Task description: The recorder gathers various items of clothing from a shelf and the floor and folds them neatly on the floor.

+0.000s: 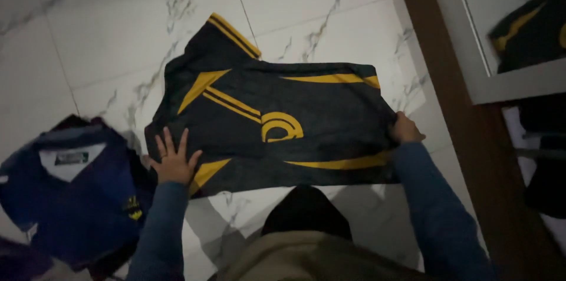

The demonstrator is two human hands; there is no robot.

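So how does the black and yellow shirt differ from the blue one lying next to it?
The black shirt with yellow stripes lies spread flat on the white tiled floor; the blue shirt lies rumpled on a pile at the side. The left hand presses flat on the black shirt and the right hand grips its edge; no hand touches the blue shirt. Both carry yellow markings.

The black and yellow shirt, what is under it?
The black and yellow shirt lies spread on the white marble floor. The left hand presses flat on it; the right hand grips its edge. Anything beneath the cloth is hidden.
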